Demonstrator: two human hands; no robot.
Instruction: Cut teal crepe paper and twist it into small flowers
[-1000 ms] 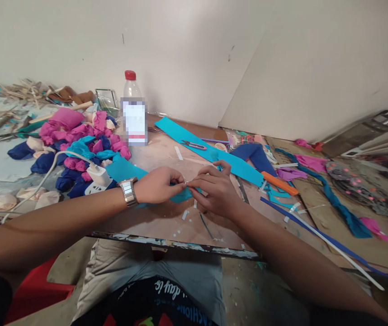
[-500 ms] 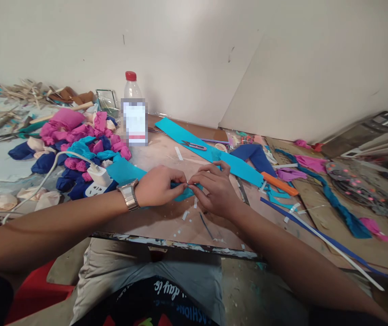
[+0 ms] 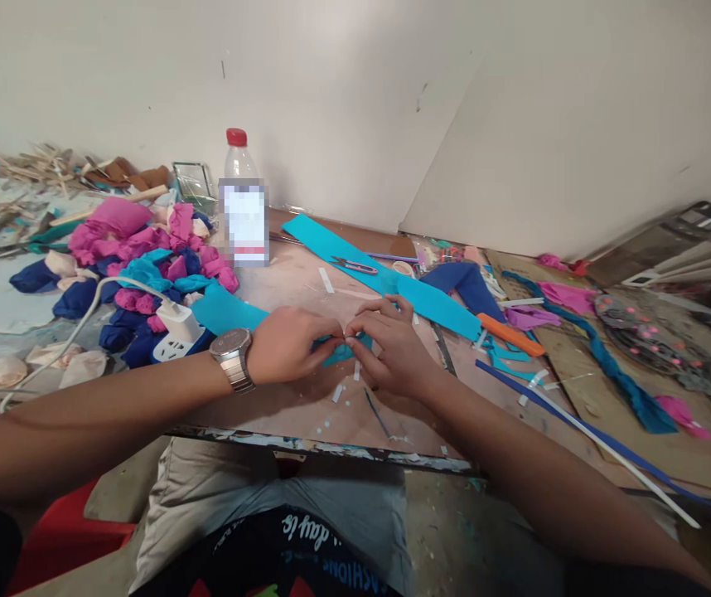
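My left hand (image 3: 293, 342), with a metal watch (image 3: 232, 356) on its wrist, is closed on a piece of blue fabric (image 3: 338, 356) above the table. Right against it, my right hand (image 3: 388, 342) pinches the other side of the same fabric. The fingertips of both hands nearly meet, and the spot between them is too small to make out. Behind the hands lies a long turquoise strip (image 3: 324, 246) with small thread snips (image 3: 354, 265) on top. Another turquoise piece (image 3: 224, 311) reaches out from behind my left hand.
A bottle with a red cap (image 3: 237, 138) stands at the back. To the left are a white power strip (image 3: 175, 340) with a cable and a heap of pink and blue fabric pieces (image 3: 120, 217). An orange-handled tool (image 3: 510, 333) and a white stick (image 3: 622, 460) lie to the right.
My left wrist has turned slightly, so the watch face shows more. Both hands stay together on the blue fabric. The view has shifted a little.
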